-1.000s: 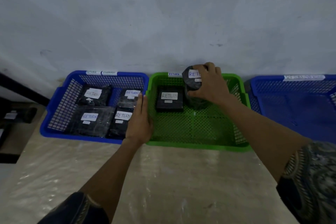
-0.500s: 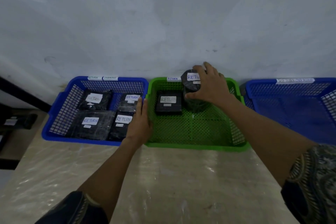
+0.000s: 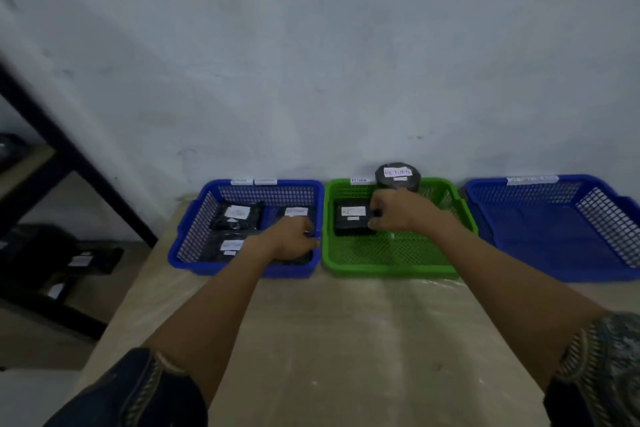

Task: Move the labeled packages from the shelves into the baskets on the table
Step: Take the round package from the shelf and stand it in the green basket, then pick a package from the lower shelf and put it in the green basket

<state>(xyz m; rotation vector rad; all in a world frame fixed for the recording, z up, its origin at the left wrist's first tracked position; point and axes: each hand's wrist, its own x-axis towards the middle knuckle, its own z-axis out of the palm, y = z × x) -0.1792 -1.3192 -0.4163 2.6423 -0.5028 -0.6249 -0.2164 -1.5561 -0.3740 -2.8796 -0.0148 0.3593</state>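
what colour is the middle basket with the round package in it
Green: the middle perforated plastic basket shows best in the head view.

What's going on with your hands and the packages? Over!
Left hand at left blue basket rim, grip unclear. Right hand at flat package in green basket, grip unclear. Round package standing behind. Nothing seen blocking.

A pale, scuffed wall (image 3: 311, 62) fills the background; a glossy wrinkled sheet (image 3: 346, 340), perhaps plastic, lies in front
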